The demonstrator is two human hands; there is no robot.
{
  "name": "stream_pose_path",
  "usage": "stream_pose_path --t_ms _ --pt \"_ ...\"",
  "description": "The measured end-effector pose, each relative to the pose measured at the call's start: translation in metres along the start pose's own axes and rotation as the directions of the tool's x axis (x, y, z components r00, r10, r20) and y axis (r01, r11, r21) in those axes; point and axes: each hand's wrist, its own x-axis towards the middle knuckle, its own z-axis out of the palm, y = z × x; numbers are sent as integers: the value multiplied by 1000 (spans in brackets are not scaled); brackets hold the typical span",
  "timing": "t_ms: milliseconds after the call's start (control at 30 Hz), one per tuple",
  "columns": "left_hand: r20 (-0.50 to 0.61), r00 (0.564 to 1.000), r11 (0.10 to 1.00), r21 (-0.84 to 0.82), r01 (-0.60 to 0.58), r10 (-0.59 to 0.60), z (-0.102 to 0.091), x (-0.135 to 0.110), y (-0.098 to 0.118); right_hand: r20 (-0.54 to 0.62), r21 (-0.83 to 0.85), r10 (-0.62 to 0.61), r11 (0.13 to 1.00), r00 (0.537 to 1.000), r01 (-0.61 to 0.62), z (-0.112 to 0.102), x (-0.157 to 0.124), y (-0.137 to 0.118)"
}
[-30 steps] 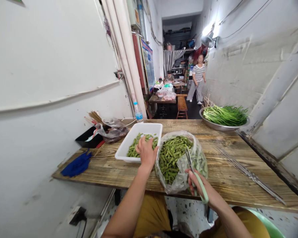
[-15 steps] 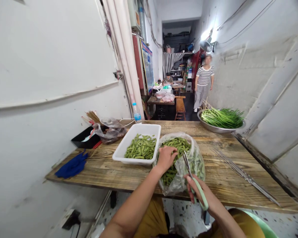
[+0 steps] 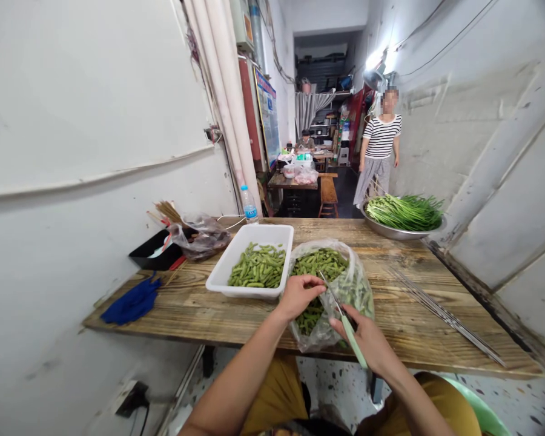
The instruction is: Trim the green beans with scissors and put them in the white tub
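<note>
A clear plastic bag point(image 3: 345, 266) full of green edamame pods point(image 3: 320, 263) stands on the wooden table's near edge. My left hand point(image 3: 297, 295) is over the bag's front, fingers pinched on a pod that is mostly hidden. My right hand point(image 3: 367, 342) grips green-handled scissors point(image 3: 343, 318), whose blades point up toward my left hand. Left of the bag, a white plastic tray point(image 3: 236, 257) holds cut pods point(image 3: 258, 266).
A metal bowl point(image 3: 390, 230) of long green stalks sits far right. Metal skewers point(image 3: 445, 315) lie to the right. A blue cloth point(image 3: 131, 303), black tray point(image 3: 152, 254), bagged wooden sticks point(image 3: 195, 236) and water bottle point(image 3: 249, 206) are at left. A person in a striped shirt point(image 3: 379, 145) stands beyond the table.
My left hand left the white tray, dipped into the bag and drew back to its front edge. The scissors swung in toward it. The striped-shirt person walked closer.
</note>
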Motion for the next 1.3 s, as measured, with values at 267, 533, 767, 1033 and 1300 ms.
stream_pose_path --t_ms 267,533,767,1033,1300 --pt "-24 997 991 -116 72 -75 -1 1 1 -52 31 -25 999 998 26 0 0 1" --pt "30 955 732 -635 247 -296 0 3 8 185 383 98 909 978 -164 7 -5 -1" --pt "10 948 603 -770 209 -317 19 -7 11 105 326 96 937 990 -126 6 -6 -5" --pt "-63 954 670 -725 159 -294 35 -20 7 77 319 74 943 994 -95 12 -5 -2" --pt "-71 949 684 -709 169 -308 33 -23 8 77 332 80 938 994 -101 14 -3 -1"
